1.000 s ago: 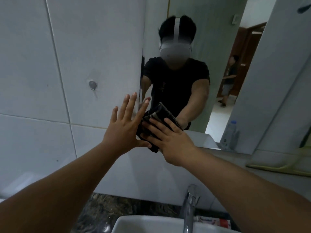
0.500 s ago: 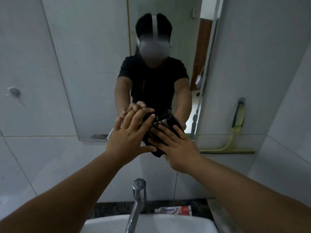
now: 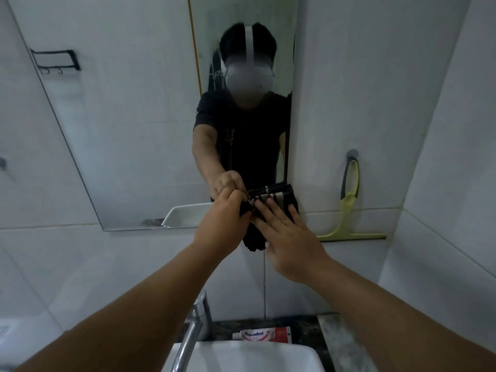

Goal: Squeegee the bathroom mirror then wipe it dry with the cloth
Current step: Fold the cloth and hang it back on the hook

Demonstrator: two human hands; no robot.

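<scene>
A dark striped cloth (image 3: 279, 197) is pressed against the lower right corner of the bathroom mirror (image 3: 139, 130). My right hand (image 3: 290, 237) lies flat on the cloth with fingers spread. My left hand (image 3: 225, 224) pinches the cloth's left edge with closed fingers. Part of the cloth hangs below the mirror's bottom edge. The yellow-green squeegee (image 3: 349, 210) hangs from a wall hook to the right of the mirror, untouched.
A white basin (image 3: 249, 355) and chrome tap (image 3: 193, 331) stand below my arms. A toothpaste tube (image 3: 264, 335) lies on the dark counter behind the basin. White tiled walls surround the mirror; a black hook rack (image 3: 55, 61) shows as a reflection.
Both hands and the cloth have slid right along the mirror's lower edge to its right corner. My left hand went from flat and spread to pinching the cloth.
</scene>
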